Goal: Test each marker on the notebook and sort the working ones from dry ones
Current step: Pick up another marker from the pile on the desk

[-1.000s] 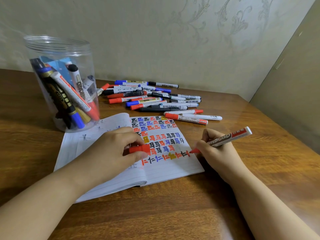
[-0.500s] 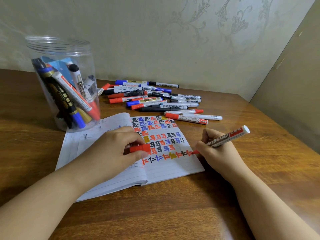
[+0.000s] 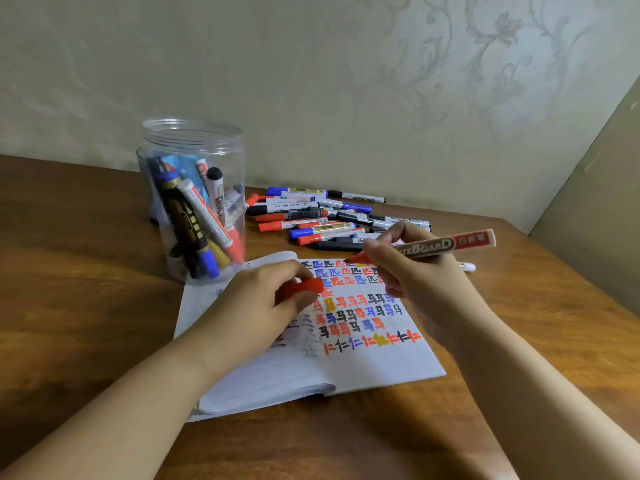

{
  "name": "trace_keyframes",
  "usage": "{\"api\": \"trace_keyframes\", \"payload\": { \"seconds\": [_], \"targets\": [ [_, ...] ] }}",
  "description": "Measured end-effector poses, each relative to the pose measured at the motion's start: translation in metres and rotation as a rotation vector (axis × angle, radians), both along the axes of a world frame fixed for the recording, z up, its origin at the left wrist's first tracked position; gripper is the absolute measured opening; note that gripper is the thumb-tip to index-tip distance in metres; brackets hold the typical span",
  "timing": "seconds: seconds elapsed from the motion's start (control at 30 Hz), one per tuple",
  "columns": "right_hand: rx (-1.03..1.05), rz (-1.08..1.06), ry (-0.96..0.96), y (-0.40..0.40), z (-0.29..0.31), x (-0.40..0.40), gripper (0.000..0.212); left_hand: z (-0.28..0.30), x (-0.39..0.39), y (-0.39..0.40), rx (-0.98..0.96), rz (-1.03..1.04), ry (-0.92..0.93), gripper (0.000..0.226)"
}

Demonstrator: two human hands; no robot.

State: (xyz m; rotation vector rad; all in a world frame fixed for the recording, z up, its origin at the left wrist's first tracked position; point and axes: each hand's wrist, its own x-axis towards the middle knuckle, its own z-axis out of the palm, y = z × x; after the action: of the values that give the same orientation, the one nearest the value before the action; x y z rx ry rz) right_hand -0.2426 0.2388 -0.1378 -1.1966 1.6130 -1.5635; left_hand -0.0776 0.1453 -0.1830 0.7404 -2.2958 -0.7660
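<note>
We see a glossy, grained wooden table [image 3: 104,306] and a clear plastic jar [image 3: 194,150]. The notebook [image 3: 363,368] looks like matt white paper.

Brown wood-grain worktop [image 3: 86,289], white notebook [image 3: 363,368] page full of red, blue, black and yellow marks, red cap [image 3: 304,285], clear jar [image 3: 194,140], pale wallpaper [image 3: 450,64] with a swirly floral pattern.

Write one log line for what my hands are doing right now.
right hand: holds red marker, tip off notebook | left hand: pinches red cap | step: recap next, probably
</note>
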Motion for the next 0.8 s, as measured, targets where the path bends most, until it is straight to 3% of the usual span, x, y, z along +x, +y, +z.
{"api": "trace_keyframes", "payload": {
  "seconds": [0.23,0.63,0.8],
  "targets": [
    [-0.1,-0.099,-0.318,-0.022,-0.024,0.02,0.028,-0.002,0.0,-0.006,-0.016,0.087,0.029,0.024],
    [-0.096,0.006,-0.211,-0.013,-0.037,0.017,0.032,0.001,-0.001,0.004,-0.081,-0.024,0.066,0.028],
    [-0.133,0.002,-0.212,-0.013,-0.041,0.02,0.045,0.002,-0.001,0.01,-0.104,-0.059,0.066,0.026]
  ]
}}
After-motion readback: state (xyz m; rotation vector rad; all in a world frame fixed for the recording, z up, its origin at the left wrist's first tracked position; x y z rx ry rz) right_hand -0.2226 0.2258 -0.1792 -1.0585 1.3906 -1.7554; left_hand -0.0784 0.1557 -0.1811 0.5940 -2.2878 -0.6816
